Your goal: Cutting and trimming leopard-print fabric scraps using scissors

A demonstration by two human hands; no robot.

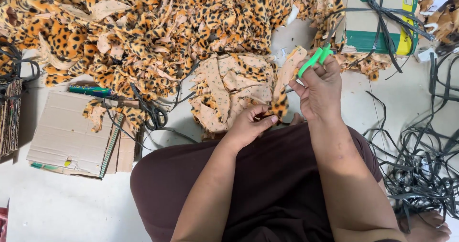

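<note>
From the head view, the right hand is closed around the green handles of a pair of scissors, which angle up toward one o'clock. Just beside it at nine o'clock, the left hand pinches a leopard-print fabric piece between thumb and fingers; the strip runs up past the scissors, its tan backing showing near the top. Behind the left hand, at eleven o'clock, sits a small stack of cut pieces, mostly turned tan side up. A much larger heap of leopard-print scraps spreads across the floor at the top of the view. At nine o'clock a flattened cardboard sheet lies on the pale floor, with black scissors resting between it and the stack. A cardboard box bound with black strapping stands at one o'clock, and loose black straps tangle at three o'clock beside the person's dark-clothed lap.
</note>
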